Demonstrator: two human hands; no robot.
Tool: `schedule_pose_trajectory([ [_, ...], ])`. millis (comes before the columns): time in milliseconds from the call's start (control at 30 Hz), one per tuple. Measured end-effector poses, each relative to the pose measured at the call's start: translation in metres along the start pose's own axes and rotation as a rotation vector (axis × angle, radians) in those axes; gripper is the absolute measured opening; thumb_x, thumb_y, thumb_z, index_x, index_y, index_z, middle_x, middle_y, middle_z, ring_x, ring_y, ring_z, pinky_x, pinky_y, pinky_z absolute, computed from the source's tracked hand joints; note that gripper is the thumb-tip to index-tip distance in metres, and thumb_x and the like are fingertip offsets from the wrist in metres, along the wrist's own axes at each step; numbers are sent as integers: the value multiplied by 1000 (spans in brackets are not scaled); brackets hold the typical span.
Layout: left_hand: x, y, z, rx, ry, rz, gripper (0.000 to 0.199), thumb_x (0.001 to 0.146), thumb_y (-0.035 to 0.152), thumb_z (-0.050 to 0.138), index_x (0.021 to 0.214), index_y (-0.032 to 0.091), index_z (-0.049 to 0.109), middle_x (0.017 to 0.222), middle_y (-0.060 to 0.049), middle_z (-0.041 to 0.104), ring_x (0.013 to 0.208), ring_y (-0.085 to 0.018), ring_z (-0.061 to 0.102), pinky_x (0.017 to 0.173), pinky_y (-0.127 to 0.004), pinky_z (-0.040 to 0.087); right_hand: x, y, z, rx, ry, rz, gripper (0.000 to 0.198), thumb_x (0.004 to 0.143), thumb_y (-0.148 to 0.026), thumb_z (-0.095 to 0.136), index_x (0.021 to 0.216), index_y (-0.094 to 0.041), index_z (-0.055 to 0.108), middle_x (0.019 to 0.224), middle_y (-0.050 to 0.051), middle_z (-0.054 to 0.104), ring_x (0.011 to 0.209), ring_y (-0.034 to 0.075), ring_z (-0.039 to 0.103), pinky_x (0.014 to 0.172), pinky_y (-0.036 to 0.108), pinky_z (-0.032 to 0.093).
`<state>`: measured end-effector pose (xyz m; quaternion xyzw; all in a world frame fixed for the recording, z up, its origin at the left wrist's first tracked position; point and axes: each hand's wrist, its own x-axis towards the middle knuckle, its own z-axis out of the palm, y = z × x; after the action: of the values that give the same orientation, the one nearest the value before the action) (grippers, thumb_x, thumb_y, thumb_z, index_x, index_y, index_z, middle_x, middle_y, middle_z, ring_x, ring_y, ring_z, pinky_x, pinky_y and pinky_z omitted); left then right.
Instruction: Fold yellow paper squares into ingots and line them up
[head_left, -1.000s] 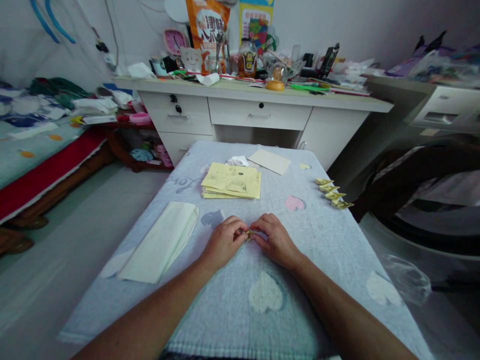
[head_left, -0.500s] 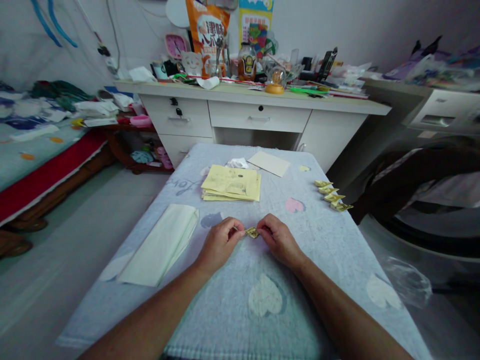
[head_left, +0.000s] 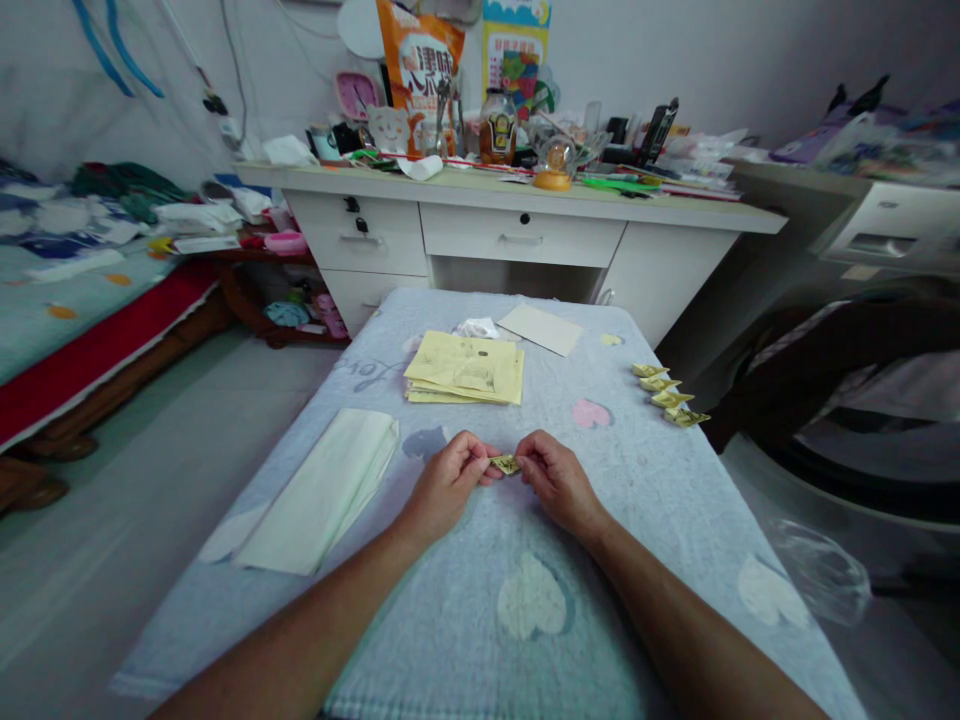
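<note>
A small folded yellow paper piece (head_left: pixel 504 464) with dark print is held between my two hands, over the middle of the cloth-covered table. My left hand (head_left: pixel 448 478) pinches its left end between thumb and fingers. The right end is gripped by the thumb and fingertips of my right hand (head_left: pixel 559 480). Beyond my hands lies a stack of yellow printed paper sheets (head_left: pixel 465 367). Several finished-looking folded yellow paper pieces (head_left: pixel 670 396) of a pointed, boat-like shape stand in a row at the table's right edge.
A folded pale green cloth or paper (head_left: pixel 322 490) lies on the left of the table (head_left: pixel 450 640). Behind the stack are a crumpled white tissue (head_left: pixel 477 328) and a pale card (head_left: pixel 541 328). A cluttered white desk (head_left: pixel 517 215) borders the far edge; a washing machine (head_left: pixel 892 235) stands right.
My left fingers have shifted slightly and now reach further under the folded paper piece. Both hands keep hold of it, and the view has moved very slightly.
</note>
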<state>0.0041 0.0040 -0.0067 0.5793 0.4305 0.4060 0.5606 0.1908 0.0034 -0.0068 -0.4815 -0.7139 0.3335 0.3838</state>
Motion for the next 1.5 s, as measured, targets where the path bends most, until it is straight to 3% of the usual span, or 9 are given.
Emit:
schedule_pose_trajectory([
  [267, -1, -3, 2, 162, -4, 76, 13, 83, 25, 59, 93, 20, 53, 85, 1, 62, 77, -13, 61, 70, -23, 47, -1, -7, 0, -46, -35, -136, 12, 85, -9, 52, 82, -19, 56, 81, 1, 55, 73, 13, 52, 67, 24, 40],
  [467, 1, 0, 4, 351, 38, 163, 7, 83, 20, 56, 81, 18, 62, 83, -1, 62, 79, -14, 58, 73, -23, 44, -1, -9, 0, -51, -41, -176, 13, 85, -7, 52, 84, -19, 56, 84, 2, 55, 76, 14, 53, 70, 25, 41],
  [700, 1, -6, 2, 303, 71, 141, 6, 83, 20, 54, 81, 18, 60, 81, -1, 63, 76, -14, 59, 69, -22, 46, -1, -10, 0, -46, -13, -163, 11, 86, -9, 51, 83, -19, 55, 81, 1, 55, 73, 14, 52, 67, 25, 41],
  [833, 3, -12, 1, 252, 79, 120, 11, 82, 20, 56, 91, 19, 63, 89, -3, 67, 82, -15, 62, 73, -24, 48, -2, -10, -1, -9, 5, -128, 8, 87, -15, 52, 83, -20, 57, 80, 2, 56, 73, 14, 53, 67, 26, 42],
  [1033, 5, -15, -4, 75, 100, 42, 15, 81, 25, 60, 93, 17, 64, 86, -3, 69, 72, -14, 63, 67, -24, 49, -1, -3, -2, 350, 26, 54, 15, 92, -33, 52, 85, -20, 53, 77, 1, 60, 71, 14, 59, 68, 27, 48],
  [1100, 5, -13, -5, 46, 110, 22, 15, 81, 27, 60, 91, 16, 64, 81, -2, 68, 67, -13, 62, 65, -23, 49, -2, -3, -1, 402, 40, 58, 15, 90, -35, 53, 87, -21, 52, 80, 2, 60, 74, 14, 59, 69, 28, 48],
  [1267, 4, -8, -3, 16, 102, 2, 15, 78, 26, 62, 89, 15, 63, 79, -2, 67, 66, -12, 62, 65, -24, 50, -3, -11, -2, 171, 45, -99, 18, 84, -24, 61, 101, -21, 56, 95, 4, 55, 80, 15, 54, 71, 27, 46],
  [1400, 3, -5, -1, 32, 80, 9, 14, 78, 26, 63, 87, 15, 63, 78, -1, 67, 68, -13, 63, 65, -24, 50, -2, -14, -2, 47, 10, -143, 8, 86, -16, 54, 85, -20, 61, 83, 2, 54, 74, 14, 52, 68, 26, 42],
  [1500, 3, -4, -1, -7, 65, -5, 16, 80, 29, 61, 88, 15, 61, 79, -2, 67, 68, -13, 63, 62, -23, 49, -1, -10, -2, 120, 20, -85, 9, 88, -19, 54, 81, -19, 60, 79, 2, 55, 74, 14, 53, 68, 26, 42],
])
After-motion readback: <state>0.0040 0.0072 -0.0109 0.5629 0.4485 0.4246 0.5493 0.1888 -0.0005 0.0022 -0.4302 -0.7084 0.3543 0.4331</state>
